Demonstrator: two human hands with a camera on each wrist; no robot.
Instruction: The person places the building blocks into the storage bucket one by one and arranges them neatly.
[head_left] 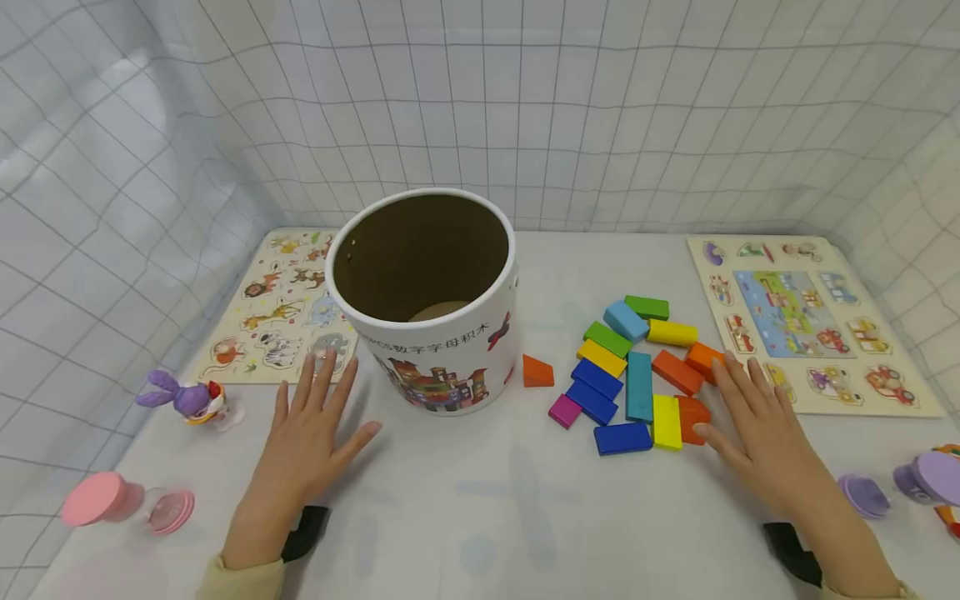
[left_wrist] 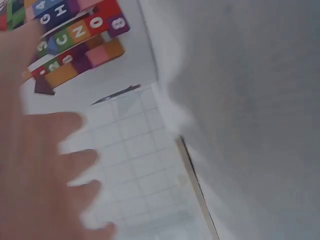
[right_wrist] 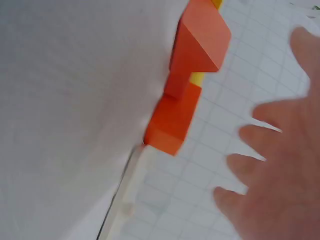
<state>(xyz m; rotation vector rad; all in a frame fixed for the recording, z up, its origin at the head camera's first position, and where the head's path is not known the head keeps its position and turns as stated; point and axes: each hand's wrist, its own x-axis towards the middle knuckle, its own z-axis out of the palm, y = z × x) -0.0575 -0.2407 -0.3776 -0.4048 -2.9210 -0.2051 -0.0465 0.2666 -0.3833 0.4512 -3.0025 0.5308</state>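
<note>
My left hand (head_left: 306,442) lies spread with its fingers straight and holds nothing, left of a white round bucket (head_left: 480,350) printed with building pictures. On the right, my right hand (head_left: 765,437) is spread too, its fingertips close by an orange block (head_left: 705,361) and its thumb beside a red-orange block (head_left: 693,419); contact is hard to tell. Several coloured blocks lie in a loose group, among them a teal block (head_left: 640,387), a dark blue block (head_left: 623,439) and a green block (head_left: 647,307). An orange wedge (head_left: 537,372) sits apart, near the bucket. The bucket's floor is only partly visible.
An animal puzzle board (head_left: 232,321) lies behind the left hand, a vehicle puzzle board (head_left: 817,392) at the right. A purple rabbit toy (head_left: 191,400), pink cup (head_left: 105,498) and purple cup (head_left: 928,477) stand toward the sides. Gridded white cloth (head_left: 570,125) surrounds the table.
</note>
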